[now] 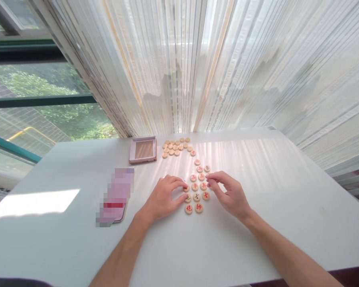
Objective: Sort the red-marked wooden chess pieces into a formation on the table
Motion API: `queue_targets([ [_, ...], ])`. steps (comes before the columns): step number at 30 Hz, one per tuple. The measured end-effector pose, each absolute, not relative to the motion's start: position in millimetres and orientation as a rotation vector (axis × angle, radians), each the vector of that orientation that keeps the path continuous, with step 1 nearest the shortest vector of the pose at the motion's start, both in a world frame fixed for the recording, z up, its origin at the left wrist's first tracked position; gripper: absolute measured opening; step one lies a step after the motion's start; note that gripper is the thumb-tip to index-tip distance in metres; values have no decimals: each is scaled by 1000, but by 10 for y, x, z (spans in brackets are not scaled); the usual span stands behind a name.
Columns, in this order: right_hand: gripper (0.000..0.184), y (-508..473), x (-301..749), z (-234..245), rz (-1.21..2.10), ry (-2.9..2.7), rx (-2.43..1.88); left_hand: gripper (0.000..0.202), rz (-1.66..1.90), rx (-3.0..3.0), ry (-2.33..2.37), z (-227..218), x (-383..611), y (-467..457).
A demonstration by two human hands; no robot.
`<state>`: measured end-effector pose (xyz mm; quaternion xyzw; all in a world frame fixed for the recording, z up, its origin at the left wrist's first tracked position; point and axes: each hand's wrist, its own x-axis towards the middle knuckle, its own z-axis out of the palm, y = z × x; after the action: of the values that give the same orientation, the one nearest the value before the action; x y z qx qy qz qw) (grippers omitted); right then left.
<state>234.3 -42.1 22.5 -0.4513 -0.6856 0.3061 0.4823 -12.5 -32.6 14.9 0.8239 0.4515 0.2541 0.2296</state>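
Note:
Round wooden xiangqi pieces lie face up in a loose block between my hands, marked with red or black characters. My left hand is closed at the fingertips around a red-marked xiangqi piece on the block's left edge. Its thumb touches the black-marked piece just below. On the other side, my right hand has thumb and index finger pinched close together beside a red soldier piece; what lies between those fingertips is mostly hidden. A red general piece sits at the near end.
Behind the block, several blank-topped pieces lie clustered next to a shallow open box. A blurred pinkish phone-like object rests at left on the white table. Striped curtains hang along the table's far edge.

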Motion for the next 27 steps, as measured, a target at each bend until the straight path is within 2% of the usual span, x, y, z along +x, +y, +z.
queue_targets([
  [7, 14, -312, 2462, 224, 647, -1603, -1165, 17, 827, 2122, 1232, 93, -155, -271],
  [15, 24, -39, 2726, 129, 559, -1349, -1347, 18, 996, 2017, 1326, 40, -166, -212],
  [20, 29, 69, 2778, 6, 626, -1287, -1387, 18, 1060, 2003, 1349, 26, -145, -204],
  [27, 36, 96, 2754, -70, 694, -1285, -1386, 18, 1137, 2068, 1375, 284, -139, 111],
])
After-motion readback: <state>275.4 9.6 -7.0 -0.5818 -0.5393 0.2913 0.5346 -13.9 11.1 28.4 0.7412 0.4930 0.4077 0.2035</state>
